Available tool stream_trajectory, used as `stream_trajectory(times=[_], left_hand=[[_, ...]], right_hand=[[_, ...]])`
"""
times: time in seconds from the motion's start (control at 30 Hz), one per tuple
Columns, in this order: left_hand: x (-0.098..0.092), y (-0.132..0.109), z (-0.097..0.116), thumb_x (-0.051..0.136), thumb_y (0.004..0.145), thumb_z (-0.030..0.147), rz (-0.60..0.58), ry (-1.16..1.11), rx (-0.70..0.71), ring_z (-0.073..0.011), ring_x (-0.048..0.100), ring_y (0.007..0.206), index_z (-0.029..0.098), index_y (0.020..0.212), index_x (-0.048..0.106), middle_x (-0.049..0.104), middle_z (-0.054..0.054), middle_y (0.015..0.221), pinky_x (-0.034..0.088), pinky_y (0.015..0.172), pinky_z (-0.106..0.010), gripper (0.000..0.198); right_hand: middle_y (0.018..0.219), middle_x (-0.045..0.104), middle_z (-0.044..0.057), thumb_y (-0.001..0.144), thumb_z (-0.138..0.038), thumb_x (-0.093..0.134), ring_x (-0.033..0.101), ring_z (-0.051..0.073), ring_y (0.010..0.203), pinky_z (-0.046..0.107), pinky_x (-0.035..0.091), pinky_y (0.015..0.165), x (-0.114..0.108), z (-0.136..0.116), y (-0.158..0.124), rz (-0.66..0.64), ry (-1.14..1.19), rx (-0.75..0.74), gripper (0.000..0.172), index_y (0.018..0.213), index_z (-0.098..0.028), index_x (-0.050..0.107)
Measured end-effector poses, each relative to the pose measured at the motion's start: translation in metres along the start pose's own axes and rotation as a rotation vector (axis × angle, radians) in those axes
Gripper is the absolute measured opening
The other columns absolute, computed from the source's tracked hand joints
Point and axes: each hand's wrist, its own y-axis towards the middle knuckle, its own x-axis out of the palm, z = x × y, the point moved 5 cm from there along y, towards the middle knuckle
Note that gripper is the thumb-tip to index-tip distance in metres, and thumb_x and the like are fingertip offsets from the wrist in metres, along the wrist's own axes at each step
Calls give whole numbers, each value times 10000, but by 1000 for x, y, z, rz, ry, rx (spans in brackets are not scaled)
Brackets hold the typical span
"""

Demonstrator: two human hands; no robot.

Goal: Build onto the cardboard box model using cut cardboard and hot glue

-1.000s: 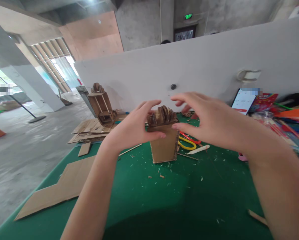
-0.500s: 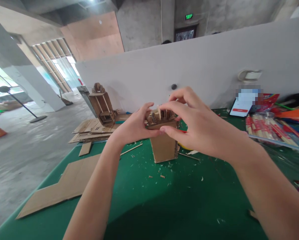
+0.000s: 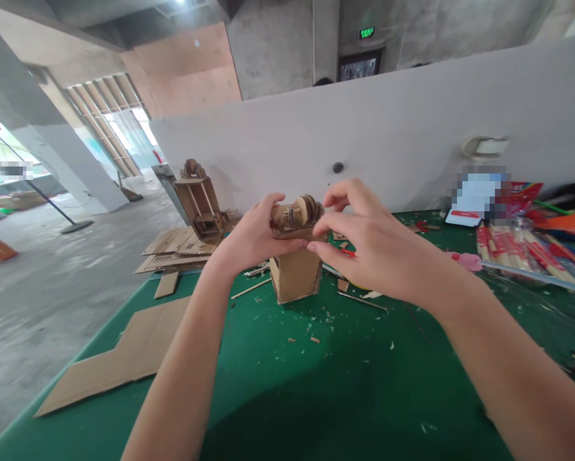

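Observation:
A cardboard box (image 3: pixel 297 278) stands upright on the green table, with a cluster of round cardboard discs (image 3: pixel 307 210) on its top. My left hand (image 3: pixel 255 232) is wrapped around the upper left of the box, its thumb along the front just below the top edge. To the right of the discs is my right hand (image 3: pixel 359 234), its fingers bent and spread apart with nothing visible between them. Its thumb tip lies close to the left thumb at the box front; whether it touches the box I cannot tell.
A similar cardboard structure (image 3: pixel 198 205) stands on stacked cardboard sheets (image 3: pixel 175 250) at the back left. One large cardboard piece (image 3: pixel 119 352) lies along the left edge. A phone (image 3: pixel 477 195) and bagged sticks (image 3: pixel 513 250) are at right. Thin sticks (image 3: pixel 362 299) and scraps lie around the box.
The box has turned and shifted left, so its discs show more from the side. My right fingers have come away from the discs, while my left hand keeps its grip.

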Motion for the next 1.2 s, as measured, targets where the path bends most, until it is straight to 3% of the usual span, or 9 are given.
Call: stream_trajectory(times=[0.07,0.23,0.37,0.5,0.67,0.8,0.9,1.1,1.2], left_hand=[[1,1,-1,748,642,436,14,-10,-9,-247,590,995,172,1278,381,567,-139,1182,495,823,-381,780],[8,2,-2,737,663,419,11,-102,37,-217,611,941,217,1264,386,536,-133,1243,517,764,-337,724],[12,3,-5,728,666,455,22,-101,30,-225,605,943,215,1270,383,543,-137,1232,524,752,-340,736],[12,3,-5,716,685,430,0,-107,57,-218,603,943,215,1263,397,537,-137,1244,524,750,-333,695],[12,3,-11,717,682,460,13,-127,59,-203,608,902,220,1274,391,546,-122,1232,528,732,-333,717],[14,4,-13,735,670,450,-10,-184,62,-230,589,1014,211,1276,399,524,-115,1276,523,809,-346,733],[16,4,-12,737,673,439,-29,-208,75,-245,562,1088,208,1266,415,500,-111,1309,504,875,-361,713],[12,3,-14,711,705,438,-76,-177,78,-281,476,1226,209,1330,369,455,-125,1373,434,999,-415,748],[1,0,-13,647,772,401,-55,-178,77,-284,389,1314,232,1348,374,422,-105,1419,378,1060,-445,660]], right_hand=[[1142,449,99,904,-321,481,514,249,1050,403,491,839,0,1,1,23,25,-12,172,955,-211,602],[1121,460,103,881,-295,509,501,267,1050,418,496,793,-1,5,2,74,-17,-24,245,1107,-219,565],[959,490,83,896,-303,481,522,236,916,396,474,759,-5,5,2,115,-59,-43,184,864,-199,630],[963,482,77,879,-319,512,517,198,817,353,457,676,-7,7,2,117,-82,-1,191,987,-202,618],[847,496,53,899,-344,475,487,144,683,314,421,625,-11,8,1,102,-60,-4,272,717,-184,597],[946,556,62,881,-307,494,522,154,703,324,443,640,-17,19,1,161,-37,97,170,964,-201,598],[1078,576,79,873,-274,502,570,170,774,327,473,664,-11,31,1,125,37,156,293,1156,-206,535],[1161,587,78,885,-225,469,609,189,883,334,498,746,7,42,3,34,170,157,315,1190,-209,545],[1206,580,68,885,-224,464,612,204,933,359,496,791,13,43,3,10,195,150,341,1217,-233,542]])
